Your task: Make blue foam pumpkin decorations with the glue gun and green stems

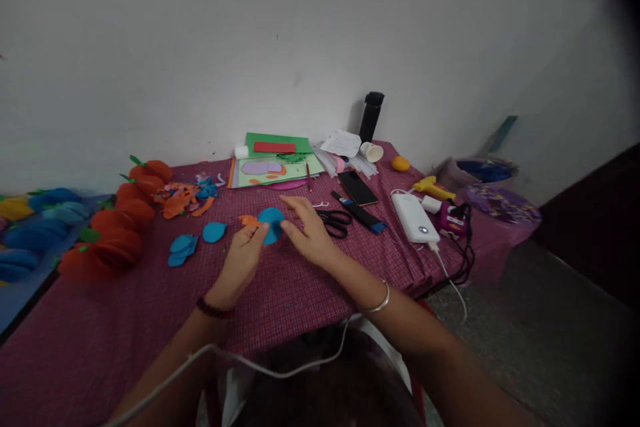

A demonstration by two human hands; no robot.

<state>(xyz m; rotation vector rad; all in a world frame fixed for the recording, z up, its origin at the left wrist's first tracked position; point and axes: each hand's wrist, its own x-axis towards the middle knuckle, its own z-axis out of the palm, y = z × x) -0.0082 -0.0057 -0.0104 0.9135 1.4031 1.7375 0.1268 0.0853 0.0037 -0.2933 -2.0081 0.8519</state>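
The table (280, 307), under its checked pink-red cloth, spreads beneath both your hands. Well to the left of your left hand (243, 257) runs a row of stuffed orange pumpkins (129, 213), walling off that side. Beyond your hands lies a stack of coloured sheets (245, 177). A black bottle (371, 119) stands farther off, beyond your right hand (314, 237). A white cord (270, 371) loops on the near side of your hands and crosses in front of your left forearm.

Well to the right of your right hand sits a white power bank (414, 217), with a yellow glue gun (433, 188) beyond it. Nearer that hand lies a dark phone (358, 187); closest are black scissors (327, 215), just beside it and crowding its right.

Orange scraps (183, 199) heap up beyond and left of your left hand, and a blue cutout (215, 232) lies near it. Your left hand pinches a blue disc (273, 219) and a smaller orange piece (250, 221). Your right hand is spread wide, its thumb at the disc's right edge; you cannot tell whether it touches.
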